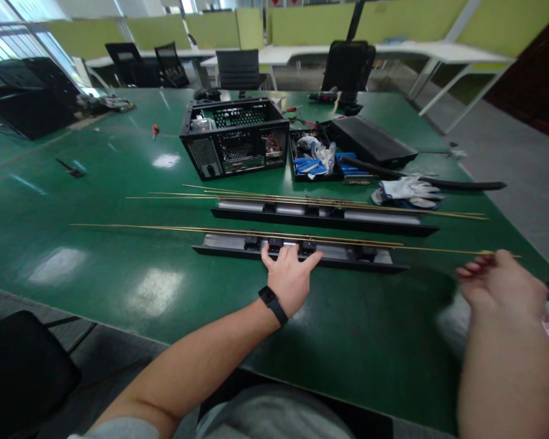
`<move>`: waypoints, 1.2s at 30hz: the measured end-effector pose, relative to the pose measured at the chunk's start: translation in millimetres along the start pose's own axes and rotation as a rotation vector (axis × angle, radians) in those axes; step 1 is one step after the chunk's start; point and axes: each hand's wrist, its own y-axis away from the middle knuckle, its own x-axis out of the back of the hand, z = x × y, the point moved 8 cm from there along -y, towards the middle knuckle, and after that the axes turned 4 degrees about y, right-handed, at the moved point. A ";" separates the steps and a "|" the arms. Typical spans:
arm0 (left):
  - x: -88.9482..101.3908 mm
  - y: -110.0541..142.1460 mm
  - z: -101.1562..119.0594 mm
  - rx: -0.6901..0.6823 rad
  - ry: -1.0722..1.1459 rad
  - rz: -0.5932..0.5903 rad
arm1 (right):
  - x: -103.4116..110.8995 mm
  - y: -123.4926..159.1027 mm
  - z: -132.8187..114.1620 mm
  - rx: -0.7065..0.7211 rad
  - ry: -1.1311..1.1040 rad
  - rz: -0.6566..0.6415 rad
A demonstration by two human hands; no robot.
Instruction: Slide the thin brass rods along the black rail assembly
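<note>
My left hand (pixel 289 275), with a black watch on the wrist, lies on the near black strip (pixel 366 257) with its row of black sockets, fingers spread over the sockets. Long thin brass rods (pixel 165 228) lie along that strip. My right hand (pixel 498 280) is at the right end of one rod, its fingers pinched on the rod's tip. A second black strip (pixel 384 221) lies farther back, with more brass rods (pixel 302 199) across it.
An open black computer case (pixel 233 137) stands behind the strips on the green table (pixel 96 183). A black tray with blue and white gloves (pixel 315 160), a black panel (pixel 370 140) and white gloves (pixel 409 190) lie at right. Office chairs and desks stand beyond.
</note>
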 end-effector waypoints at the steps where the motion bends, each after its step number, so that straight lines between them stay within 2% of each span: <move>1: -0.2 0.2 0.1 0.000 0.000 -0.002 | 4.8 -4.7 -0.4 -0.020 -0.021 0.016; 5: -0.4 0.7 0.5 0.002 -0.005 -0.010 | 17.9 -10.9 -3.6 -0.057 -0.079 0.062; 9: 0.2 0.3 0.4 0.005 -0.007 -0.013 | 17.4 -9.5 -1.4 -0.047 -0.062 0.036; 13: 0.4 -0.1 0.5 0.005 -0.007 -0.020 | 1.3 0.8 8.0 -0.043 -0.029 -0.069; 22: -0.3 -0.1 0.6 0.005 -0.007 -0.016 | -48.5 57.6 31.5 -0.017 0.102 -0.242; 36: -0.2 0.1 0.8 -0.001 -0.024 -0.008 | -51.1 69.8 33.1 0.013 0.078 -0.255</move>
